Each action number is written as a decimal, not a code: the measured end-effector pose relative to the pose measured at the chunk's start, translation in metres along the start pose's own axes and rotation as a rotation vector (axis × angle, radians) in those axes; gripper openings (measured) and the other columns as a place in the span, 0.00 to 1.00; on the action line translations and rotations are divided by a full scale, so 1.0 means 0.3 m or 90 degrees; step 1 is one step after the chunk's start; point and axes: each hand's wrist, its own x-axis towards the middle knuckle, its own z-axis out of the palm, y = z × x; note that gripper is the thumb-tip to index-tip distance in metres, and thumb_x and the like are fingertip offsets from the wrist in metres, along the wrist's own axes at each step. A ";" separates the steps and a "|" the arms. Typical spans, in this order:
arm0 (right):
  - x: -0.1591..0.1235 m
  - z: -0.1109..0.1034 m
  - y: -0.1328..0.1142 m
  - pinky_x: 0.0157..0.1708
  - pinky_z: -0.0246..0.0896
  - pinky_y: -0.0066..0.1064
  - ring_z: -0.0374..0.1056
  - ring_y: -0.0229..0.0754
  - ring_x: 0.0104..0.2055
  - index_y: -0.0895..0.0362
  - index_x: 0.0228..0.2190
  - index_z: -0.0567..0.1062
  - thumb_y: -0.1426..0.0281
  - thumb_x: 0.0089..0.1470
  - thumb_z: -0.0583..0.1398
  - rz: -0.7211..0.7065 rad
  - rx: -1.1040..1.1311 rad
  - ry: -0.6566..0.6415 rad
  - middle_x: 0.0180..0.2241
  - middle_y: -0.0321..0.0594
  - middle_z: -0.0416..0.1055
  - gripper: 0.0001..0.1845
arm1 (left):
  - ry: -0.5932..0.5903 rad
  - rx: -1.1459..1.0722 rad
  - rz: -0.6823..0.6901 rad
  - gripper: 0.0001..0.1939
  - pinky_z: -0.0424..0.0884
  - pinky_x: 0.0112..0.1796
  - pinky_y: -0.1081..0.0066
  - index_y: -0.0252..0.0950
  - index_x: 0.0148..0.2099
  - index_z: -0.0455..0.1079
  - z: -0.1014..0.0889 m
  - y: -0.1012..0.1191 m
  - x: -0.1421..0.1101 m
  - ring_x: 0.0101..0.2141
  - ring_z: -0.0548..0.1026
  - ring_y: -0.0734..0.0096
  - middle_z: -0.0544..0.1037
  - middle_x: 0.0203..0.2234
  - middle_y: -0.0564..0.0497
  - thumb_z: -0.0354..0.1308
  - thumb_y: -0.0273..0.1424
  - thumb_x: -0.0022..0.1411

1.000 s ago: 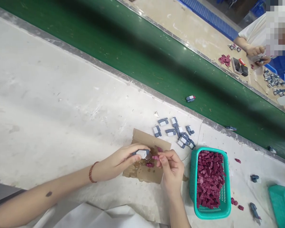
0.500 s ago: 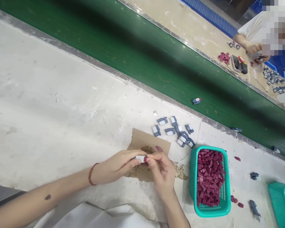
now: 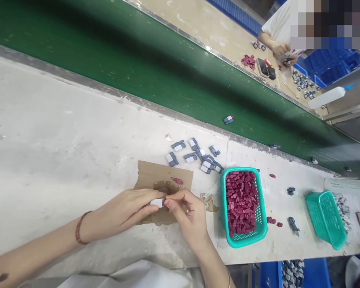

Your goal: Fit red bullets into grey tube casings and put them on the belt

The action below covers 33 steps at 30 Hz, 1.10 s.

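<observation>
Over a piece of brown cardboard (image 3: 180, 173), my left hand (image 3: 120, 210) grips a small blue-grey and white plastic part (image 3: 157, 203), thumb below and fingers above. My right hand (image 3: 190, 218) pinches at the part's right end, where a bit of maroon shows; the fingertips cover most of that maroon piece. A loose maroon piece (image 3: 177, 181) lies on the cardboard beside a dark wet-looking patch. Just beyond the cardboard is a loose group of similar blue-grey and white parts (image 3: 190, 157).
Right of my hands stands a green basket (image 3: 223, 212) full of maroon pieces, with another green basket (image 3: 310, 208) farther right. A green conveyor belt (image 3: 132, 76) carrying a few parts crosses behind the table. A co-worker's hands (image 3: 283, 52) handle parts on the far side.
The view has swung right, so the scene sits farther left and more of the right-hand table shows. Both hands keep hold at the same part over the cardboard.
</observation>
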 end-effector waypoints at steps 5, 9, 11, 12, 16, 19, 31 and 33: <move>-0.072 -0.240 -0.026 0.37 0.63 0.34 0.69 0.44 0.38 0.53 0.35 0.77 0.69 0.60 0.56 -0.111 -0.347 0.202 0.34 0.41 0.74 0.09 | 0.082 -0.001 -0.027 0.18 0.70 0.47 0.65 0.42 0.51 0.72 -0.069 0.033 0.086 0.47 0.75 0.55 0.78 0.49 0.48 0.53 0.43 0.63; -0.124 -0.433 0.024 0.42 0.61 0.42 0.66 0.50 0.41 0.52 0.36 0.76 0.69 0.59 0.54 -0.070 -0.610 0.215 0.37 0.43 0.73 0.10 | 0.294 0.048 -0.067 0.23 0.70 0.49 0.61 0.40 0.51 0.71 -0.180 -0.004 0.235 0.50 0.72 0.53 0.77 0.49 0.48 0.55 0.47 0.59; -0.136 -0.476 0.053 0.41 0.62 0.42 0.66 0.50 0.41 0.53 0.38 0.75 0.69 0.60 0.52 -0.044 -0.666 0.165 0.39 0.43 0.72 0.11 | 0.354 0.097 -0.058 0.25 0.69 0.49 0.59 0.37 0.53 0.70 -0.242 -0.043 0.335 0.48 0.73 0.54 0.76 0.50 0.47 0.54 0.47 0.59; -0.137 -0.484 0.064 0.40 0.63 0.41 0.66 0.50 0.41 0.53 0.39 0.74 0.69 0.60 0.51 -0.035 -0.691 0.150 0.39 0.43 0.72 0.12 | 0.374 0.123 -0.060 0.26 0.70 0.49 0.58 0.35 0.54 0.68 -0.270 -0.064 0.385 0.47 0.73 0.56 0.75 0.50 0.46 0.53 0.46 0.60; -0.126 -0.476 0.081 0.36 0.64 0.41 0.67 0.50 0.39 0.54 0.39 0.74 0.68 0.63 0.49 -0.054 -0.777 0.151 0.39 0.44 0.72 0.13 | 0.404 0.206 -0.049 0.31 0.56 0.58 0.50 0.26 0.60 0.62 -0.325 -0.121 0.521 0.56 0.64 0.52 0.70 0.55 0.42 0.51 0.43 0.61; -0.118 -0.475 0.086 0.36 0.64 0.41 0.67 0.50 0.38 0.54 0.37 0.73 0.64 0.64 0.48 -0.102 -0.804 0.164 0.37 0.45 0.72 0.15 | 0.374 0.298 -0.002 0.29 0.47 0.61 0.49 0.24 0.57 0.65 -0.289 -0.123 0.503 0.60 0.56 0.49 0.67 0.57 0.40 0.49 0.43 0.62; -0.138 -0.427 0.064 0.28 0.66 0.31 0.70 0.40 0.27 0.55 0.34 0.75 0.61 0.52 0.64 -0.049 -0.245 0.353 0.30 0.39 0.75 0.11 | 0.041 0.413 0.232 0.13 0.71 0.44 0.62 0.35 0.49 0.70 -0.129 -0.107 0.254 0.44 0.72 0.57 0.69 0.47 0.39 0.49 0.33 0.68; -0.137 -0.387 0.057 0.25 0.65 0.29 0.68 0.38 0.24 0.55 0.32 0.76 0.62 0.50 0.65 -0.049 -0.139 0.340 0.26 0.37 0.75 0.10 | 0.052 0.435 0.226 0.13 0.71 0.44 0.61 0.34 0.48 0.70 -0.127 -0.120 0.251 0.45 0.72 0.56 0.69 0.47 0.39 0.48 0.32 0.68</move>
